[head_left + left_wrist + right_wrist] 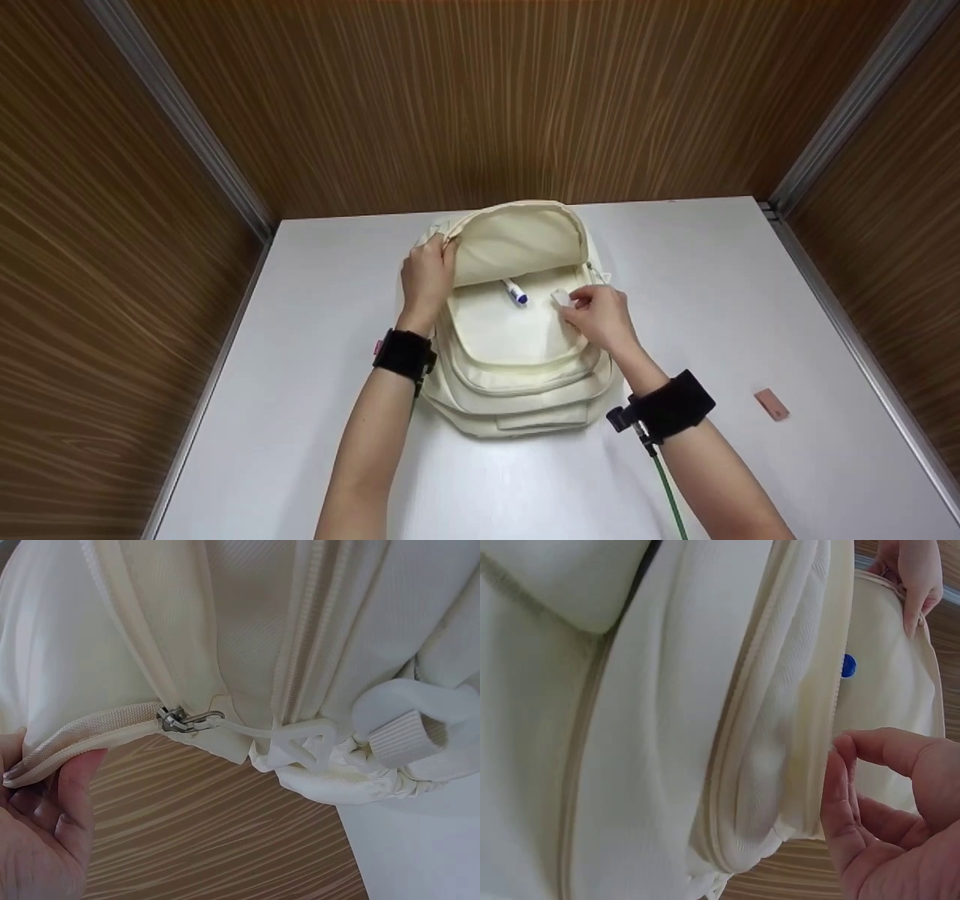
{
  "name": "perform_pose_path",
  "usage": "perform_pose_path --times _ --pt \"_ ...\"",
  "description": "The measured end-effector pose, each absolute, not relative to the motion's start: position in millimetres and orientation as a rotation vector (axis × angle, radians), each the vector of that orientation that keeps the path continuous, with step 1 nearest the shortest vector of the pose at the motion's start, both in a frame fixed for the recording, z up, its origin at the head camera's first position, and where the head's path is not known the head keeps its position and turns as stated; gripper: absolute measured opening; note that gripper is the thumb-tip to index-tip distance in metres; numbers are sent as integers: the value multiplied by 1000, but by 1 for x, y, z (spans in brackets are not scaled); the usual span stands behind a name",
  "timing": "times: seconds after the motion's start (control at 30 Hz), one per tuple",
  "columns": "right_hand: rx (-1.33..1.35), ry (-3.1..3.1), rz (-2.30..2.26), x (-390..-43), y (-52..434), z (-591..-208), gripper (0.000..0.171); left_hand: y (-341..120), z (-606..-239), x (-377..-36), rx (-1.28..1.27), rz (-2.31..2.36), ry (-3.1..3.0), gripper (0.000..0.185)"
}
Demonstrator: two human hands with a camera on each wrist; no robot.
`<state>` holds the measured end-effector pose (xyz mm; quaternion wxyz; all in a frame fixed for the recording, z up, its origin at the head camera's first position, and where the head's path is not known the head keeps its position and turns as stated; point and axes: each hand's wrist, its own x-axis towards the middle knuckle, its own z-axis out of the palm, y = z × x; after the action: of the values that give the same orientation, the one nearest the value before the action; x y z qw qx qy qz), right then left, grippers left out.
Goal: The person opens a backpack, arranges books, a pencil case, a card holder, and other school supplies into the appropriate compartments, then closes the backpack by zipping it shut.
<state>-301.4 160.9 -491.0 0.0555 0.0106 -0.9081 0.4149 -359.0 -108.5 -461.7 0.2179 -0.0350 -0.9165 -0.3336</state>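
Observation:
A cream backpack [517, 379] lies on the table with its front pocket unzipped and the flap [517, 240] raised. My left hand [429, 276] pinches the flap's zippered edge at the upper left; in the left wrist view the zipper pull [180, 718] hangs a little way along from the fingers. Over the pocket's right side, my right hand [600, 315] holds a small whitish block [560, 298] between thumb and fingertips. The block is hidden in the right wrist view. A white marker with a blue cap [516, 291] lies inside the pocket, its far end under the flap.
A small pinkish-brown block [771, 403] lies on the white table [322, 315] at the right. Wood-grain panels [495, 97] with metal edging enclose the back and both sides. A green cable [670, 491] runs from the right wrist band toward the front.

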Motion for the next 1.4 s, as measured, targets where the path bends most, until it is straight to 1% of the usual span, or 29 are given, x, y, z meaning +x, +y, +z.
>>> perform_pose_path --times 0.07,0.2,0.27,0.4,0.57,0.87,1.03,1.23,1.33,1.4 --pt "76 -2712 1358 -304 155 -493 29 -108 -462 -359 -97 -921 -2533 35" --pt "211 -2594 1579 -305 151 -499 42 -108 -463 -358 -95 -918 -2534 36" --pt "264 -2554 1626 -303 152 -501 46 -108 -464 -358 -95 -916 -2531 36" --pt "298 -2537 1579 -298 162 -502 41 -108 -464 -358 -99 -908 -2519 35" --pt "272 -2539 1504 -290 184 -502 39 -109 -465 -358 -99 -906 -2513 34" --pt "100 -2706 1209 -273 243 -515 47 -109 -468 -359 -104 -913 -2502 33" --pt "-26 -2979 1045 -257 282 -522 60 -109 -469 -358 -106 -916 -2500 32" --pt "-109 -3159 1080 -241 320 -524 73 -110 -468 -357 -106 -926 -2500 32" --pt "-228 -3227 1045 -233 335 -524 76 -110 -468 -357 -111 -931 -2492 32" --pt "-357 -3287 987 -227 344 -523 78 -109 -469 -356 -110 -936 -2490 32"
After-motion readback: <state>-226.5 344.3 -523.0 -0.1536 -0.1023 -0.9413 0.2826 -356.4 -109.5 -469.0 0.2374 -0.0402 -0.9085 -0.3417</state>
